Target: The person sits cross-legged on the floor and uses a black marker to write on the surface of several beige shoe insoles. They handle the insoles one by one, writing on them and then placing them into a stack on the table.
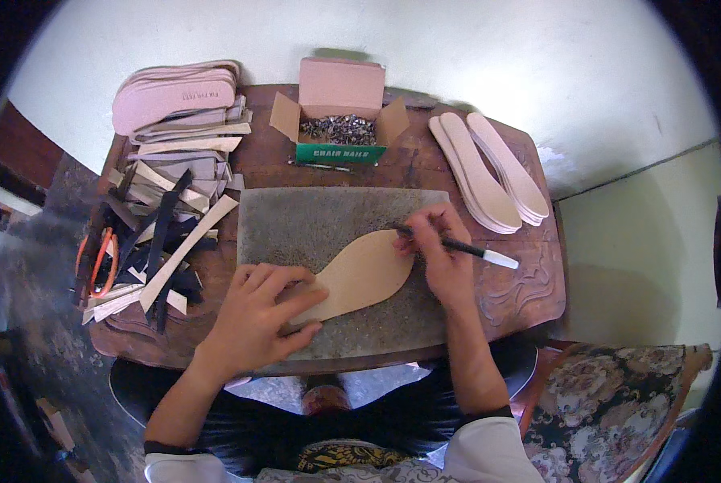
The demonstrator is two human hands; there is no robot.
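On grey mat (pixel 296 217) — hands (pixel 256 312) on insole (pixel 359 275) — pen (pixel 463 246) gripped

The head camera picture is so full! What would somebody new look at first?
Probably the tan sole-shaped piece on the grey board, with the left hand resting on its narrower end and the right hand holding a black pen at its wider end. Next, maybe the open green box of small metal bits at the back, and the pink soles stacked left of it.
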